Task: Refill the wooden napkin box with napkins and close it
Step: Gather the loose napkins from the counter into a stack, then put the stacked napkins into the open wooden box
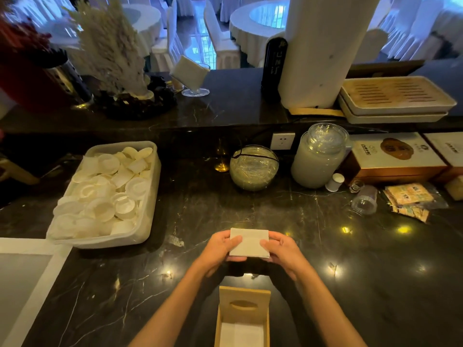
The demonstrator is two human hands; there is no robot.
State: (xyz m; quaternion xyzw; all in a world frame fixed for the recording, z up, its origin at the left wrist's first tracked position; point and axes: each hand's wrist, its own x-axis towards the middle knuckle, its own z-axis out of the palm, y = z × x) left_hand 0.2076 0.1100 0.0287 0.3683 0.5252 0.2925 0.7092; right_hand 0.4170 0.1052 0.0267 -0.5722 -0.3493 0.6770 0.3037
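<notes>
Both hands, left (220, 249) and right (280, 249), pinching napkins (249, 242) at opposite edges. Square the stack, lower flat into open box (242, 319), then slide lid (244, 300) shut.

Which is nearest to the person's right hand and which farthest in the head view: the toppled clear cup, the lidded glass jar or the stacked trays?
From the right hand:
1. Toppled clear cup, on the counter to the right.
2. Lidded glass jar, farther back.
3. Stacked trays, on the raised ledge, far right.

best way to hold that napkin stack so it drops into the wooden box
Probably by its two short side edges, as the left hand and right hand grip the napkin stack now: it lies flat, and the wooden box is open on top.
</notes>
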